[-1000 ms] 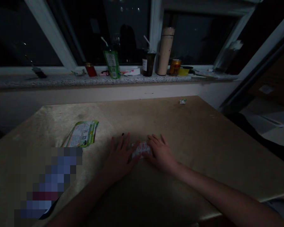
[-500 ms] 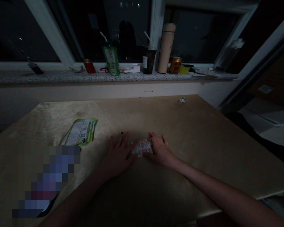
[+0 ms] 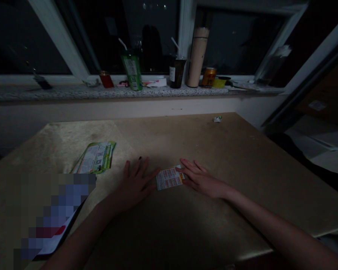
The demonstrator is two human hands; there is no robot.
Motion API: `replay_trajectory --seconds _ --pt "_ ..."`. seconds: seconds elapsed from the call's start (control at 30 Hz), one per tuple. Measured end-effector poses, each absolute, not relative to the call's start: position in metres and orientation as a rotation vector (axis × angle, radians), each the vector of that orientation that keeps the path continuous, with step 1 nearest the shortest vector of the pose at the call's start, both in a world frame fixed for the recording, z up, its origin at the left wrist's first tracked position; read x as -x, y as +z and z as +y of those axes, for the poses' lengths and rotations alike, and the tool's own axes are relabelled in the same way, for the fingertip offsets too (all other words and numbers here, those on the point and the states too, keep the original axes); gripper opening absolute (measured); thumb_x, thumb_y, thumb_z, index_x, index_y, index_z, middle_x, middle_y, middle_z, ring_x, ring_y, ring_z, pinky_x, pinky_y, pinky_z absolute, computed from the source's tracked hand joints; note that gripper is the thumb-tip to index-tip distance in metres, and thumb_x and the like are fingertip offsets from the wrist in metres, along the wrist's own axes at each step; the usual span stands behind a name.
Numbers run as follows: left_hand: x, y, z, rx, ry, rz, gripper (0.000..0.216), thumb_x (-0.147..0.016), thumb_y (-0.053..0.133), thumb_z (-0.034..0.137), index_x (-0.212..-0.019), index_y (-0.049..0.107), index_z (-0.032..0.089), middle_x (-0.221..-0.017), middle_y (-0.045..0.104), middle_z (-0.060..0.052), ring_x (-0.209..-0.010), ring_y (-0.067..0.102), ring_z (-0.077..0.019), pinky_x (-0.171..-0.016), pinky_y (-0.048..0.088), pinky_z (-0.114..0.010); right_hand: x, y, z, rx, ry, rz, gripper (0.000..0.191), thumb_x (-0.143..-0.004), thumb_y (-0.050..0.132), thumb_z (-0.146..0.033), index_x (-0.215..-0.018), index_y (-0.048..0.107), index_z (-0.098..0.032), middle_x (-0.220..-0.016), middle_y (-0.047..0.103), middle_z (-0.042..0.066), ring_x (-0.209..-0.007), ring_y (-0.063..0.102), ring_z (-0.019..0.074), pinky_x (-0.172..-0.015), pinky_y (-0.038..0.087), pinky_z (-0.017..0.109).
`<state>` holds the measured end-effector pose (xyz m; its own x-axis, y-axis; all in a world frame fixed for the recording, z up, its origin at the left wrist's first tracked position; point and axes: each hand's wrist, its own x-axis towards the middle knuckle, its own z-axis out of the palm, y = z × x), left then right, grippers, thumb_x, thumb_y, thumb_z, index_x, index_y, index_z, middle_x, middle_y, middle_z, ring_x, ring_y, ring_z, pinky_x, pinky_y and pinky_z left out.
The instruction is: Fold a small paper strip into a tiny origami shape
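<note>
A small printed paper card, white with red and orange blocks of text, lies flat on the tabletop between my hands. To its left, my left hand rests with fingers spread, the thumb and forefinger reaching its left edge. On the other side, my right hand lies flat with its fingers stretched out, the fingertips at or over the card's right edge. Neither hand grips anything. Further left, a stack of green and white printed leaflets is slightly fanned out.
A pixelated phone-like device lies on the table at left. A crumpled wrapper sits near the far edge. Along the windowsill stand a green cup, a dark cup, a pale flask and an orange can.
My hands have moved apart, the left to the left and the right to the right. More of the card shows now, and it lies slightly tilted.
</note>
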<state>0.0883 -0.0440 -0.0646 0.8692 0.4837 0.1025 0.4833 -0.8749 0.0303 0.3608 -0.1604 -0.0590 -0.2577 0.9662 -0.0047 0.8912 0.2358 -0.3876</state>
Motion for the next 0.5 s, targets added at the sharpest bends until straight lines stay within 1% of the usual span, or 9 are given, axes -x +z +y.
replay_trajectory --seconds 0.13,0.17,0.23,0.27,0.3,0.33,0.4,0.5 --pt "-0.095 -0.053 -0.053 -3.041 0.208 0.785 0.05 -0.095 0.04 0.04 -0.143 0.033 0.033 -0.156 0.012 -0.009 -0.139 0.015 -0.0395 -0.105 0.006 -0.067 -0.358 -0.058 -0.162 1.757 0.378 -2.283 0.044 -0.095 0.041 -0.036 -0.137 0.041 -0.021 -0.153 0.02 0.012 -0.142 0.017 0.0223 -0.115 0.015 0.05" --pt "-0.099 -0.05 -0.057 -3.051 0.255 0.773 0.049 -0.095 0.039 0.037 -0.143 0.032 0.031 -0.156 0.014 -0.008 -0.139 0.016 -0.0369 -0.107 0.005 -0.065 -0.357 -0.058 -0.162 1.746 0.347 -2.28 0.044 -0.095 0.041 -0.036 -0.136 0.041 -0.021 -0.153 0.021 0.012 -0.142 0.017 0.0222 -0.115 0.015 0.05" --pt "-0.109 -0.044 -0.069 -3.056 0.299 0.684 0.049 -0.097 0.032 0.028 -0.146 0.027 0.026 -0.153 0.023 -0.006 -0.139 0.022 -0.0276 -0.112 0.01 -0.054 -0.354 -0.057 -0.163 1.701 0.286 -2.272 0.042 -0.096 0.04 -0.034 -0.135 0.043 -0.02 -0.153 0.023 0.01 -0.142 0.018 0.0216 -0.115 0.017 0.049" --pt "-0.113 -0.042 -0.075 -3.051 0.293 0.608 0.048 -0.097 0.033 0.03 -0.145 0.029 0.024 -0.151 0.031 -0.005 -0.137 0.027 -0.0243 -0.112 0.016 -0.047 -0.353 -0.057 -0.164 1.669 0.259 -2.269 0.042 -0.096 0.04 -0.033 -0.135 0.043 -0.019 -0.152 0.025 0.01 -0.142 0.018 0.0212 -0.115 0.017 0.049" --pt "-0.117 -0.042 -0.081 -3.044 0.268 0.554 0.048 -0.097 0.035 0.035 -0.143 0.032 0.023 -0.147 0.037 -0.005 -0.134 0.032 -0.0233 -0.111 0.021 -0.044 -0.351 -0.057 -0.164 1.633 0.239 -2.269 0.042 -0.096 0.041 -0.033 -0.135 0.043 -0.019 -0.151 0.029 0.01 -0.141 0.02 0.021 -0.115 0.016 0.049" --pt "-0.12 -0.042 -0.087 -3.042 0.229 0.532 0.05 -0.096 0.037 0.038 -0.143 0.033 0.022 -0.146 0.039 -0.006 -0.132 0.035 -0.024 -0.11 0.023 -0.044 -0.35 -0.057 -0.164 1.597 0.226 -2.269 0.043 -0.095 0.042 -0.033 -0.135 0.043 -0.018 -0.149 0.033 0.01 -0.141 0.022 0.021 -0.115 0.016 0.049" --pt "-0.123 -0.044 -0.095 -3.04 0.171 0.527 0.052 -0.095 0.037 0.041 -0.143 0.033 0.021 -0.146 0.039 -0.006 -0.13 0.038 -0.0257 -0.108 0.026 -0.045 -0.349 -0.055 -0.165 1.547 0.221 -2.269 0.047 -0.093 0.047 -0.037 -0.136 0.043 -0.017 -0.143 0.042 0.012 -0.138 0.028 0.0219 -0.115 0.015 0.05" --pt "-0.123 -0.047 -0.095 -3.042 0.17 0.552 0.051 -0.095 0.038 0.04 -0.142 0.035 0.02 -0.147 0.038 -0.008 -0.131 0.036 -0.0268 -0.108 0.025 -0.046 -0.349 -0.051 -0.167 1.511 0.221 -2.287 0.054 -0.089 0.053 -0.041 -0.136 0.043 -0.017 -0.136 0.05 0.011 -0.133 0.037 0.0228 -0.115 0.015 0.05"
